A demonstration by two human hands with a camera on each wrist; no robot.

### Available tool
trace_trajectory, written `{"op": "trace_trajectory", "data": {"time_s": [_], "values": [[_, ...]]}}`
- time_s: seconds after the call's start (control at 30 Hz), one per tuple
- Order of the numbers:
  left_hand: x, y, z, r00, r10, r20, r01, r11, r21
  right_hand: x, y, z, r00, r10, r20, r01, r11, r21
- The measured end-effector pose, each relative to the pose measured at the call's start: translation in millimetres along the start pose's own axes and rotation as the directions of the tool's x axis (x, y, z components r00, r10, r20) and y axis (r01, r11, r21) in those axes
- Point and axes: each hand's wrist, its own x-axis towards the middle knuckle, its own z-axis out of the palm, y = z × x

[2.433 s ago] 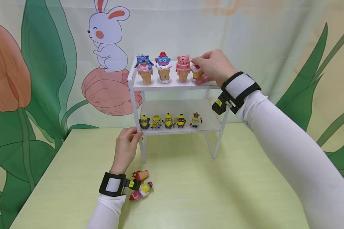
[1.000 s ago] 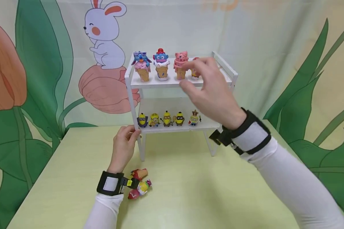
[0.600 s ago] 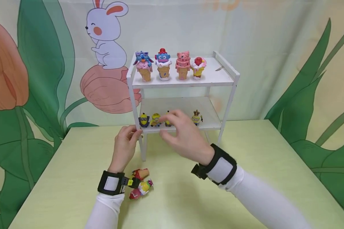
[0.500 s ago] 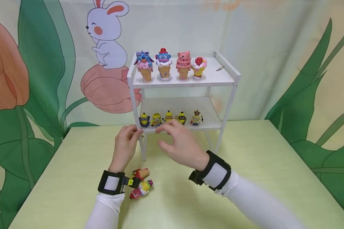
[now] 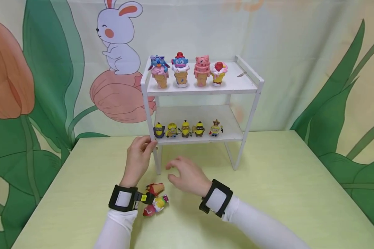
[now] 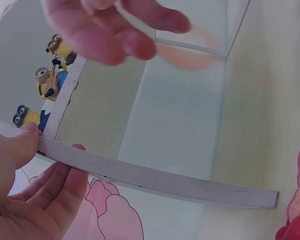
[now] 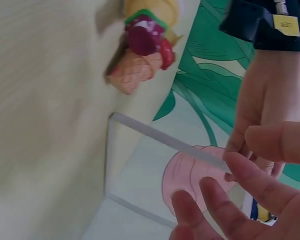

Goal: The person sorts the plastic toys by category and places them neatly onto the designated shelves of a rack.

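My left hand [image 5: 137, 159] grips the front left leg of a small white two-tier shelf rack [image 5: 202, 92], its thumb in front in the left wrist view. Over the table, right of that leg, hangs my right hand [image 5: 188, 176], fingers loosely bent and thumb apart, nothing between them. Close to it lie ice-cream-cone figurines: one with a red top and tan cone [image 5: 156, 188], and a yellow, white and pink cluster [image 5: 159, 203] partly behind the left wrist camera. The right wrist view shows a waffle cone [image 7: 130, 75] and purple top [image 7: 144, 37].
On the upper tier, several ice-cream-cone figurines [image 5: 180, 74] stand in a row, the shortest one [image 5: 218, 74] rightmost. Several small yellow Minion figurines [image 5: 185, 129] line the lower tier's front edge; a crowned one [image 5: 216, 128] stands apart. A printed curtain [image 5: 283, 69] hangs behind the table [image 5: 274, 193].
My right hand lets go of the short ice-cream figurine at the upper tier's right, then comes down past the lower tier to just above the table. My left hand keeps its grip on the leg.
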Motion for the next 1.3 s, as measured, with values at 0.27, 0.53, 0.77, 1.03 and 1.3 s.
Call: {"op": "trace_trajectory", "data": {"time_s": [0.27,0.53,0.77,1.03,1.3], "values": [[0.4,-0.7,0.0,1.0,-0.009,0.004,0.009,1.0,0.01,-15,36,-7,0.996,0.082,-0.023,-0.081,0.995,0.05],[0.3,-0.8,0.9,1.0,-0.004,-0.002,0.004,1.0,0.004,-42,67,-52,0.964,0.186,-0.192,-0.16,0.976,0.145],[-0.1,0.0,0.6,1.0,-0.005,-0.002,0.005,1.0,0.008,-61,84,-106,0.859,0.239,-0.452,-0.138,0.96,0.245],[1.7,-0.7,1.8,1.0,-0.001,-0.009,0.001,1.0,0.003,-65,93,-149,0.697,0.43,-0.574,-0.22,0.89,0.4],[0.3,-0.8,1.4,1.0,-0.014,-0.009,0.014,1.0,0.006,-59,109,-154,0.636,0.488,-0.598,-0.175,0.846,0.504]]}}
